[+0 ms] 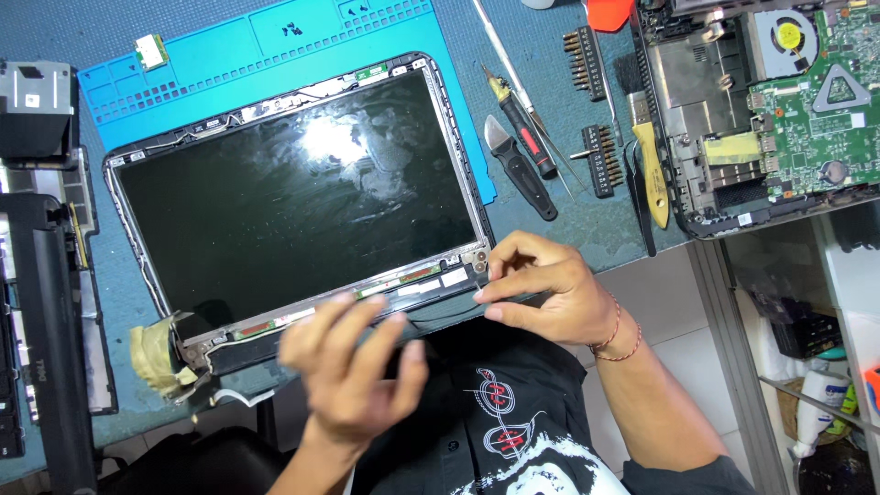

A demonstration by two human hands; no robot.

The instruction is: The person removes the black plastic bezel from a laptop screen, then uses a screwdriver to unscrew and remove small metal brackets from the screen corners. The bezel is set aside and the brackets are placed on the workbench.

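Nearest, left hand [353, 371] hovers blurred over the panel's lower edge, fingers spread and released, holding nothing; right hand [541, 284] pinches the bottom right corner of the laptop screen panel [293, 192], fingers grasping its hinge end, apparently to steady it; the panel lies flat, face up, partly on a blue mat [229, 55] on the tabletop [605, 229]; beyond, screwdriver [524, 128], bit racks [600, 160] and opened laptop base [770, 101] sit within reach.

Laptop screen panel [298, 197], bezel removed, lying face up.
Black glass, glossy and smeared, in a bare metal frame with exposed hinge brackets; it rests tilted across the blue mat, near edge overhanging the counter front, with a thin circuit strip along that lower edge and yellowed tape at the lower left corner.
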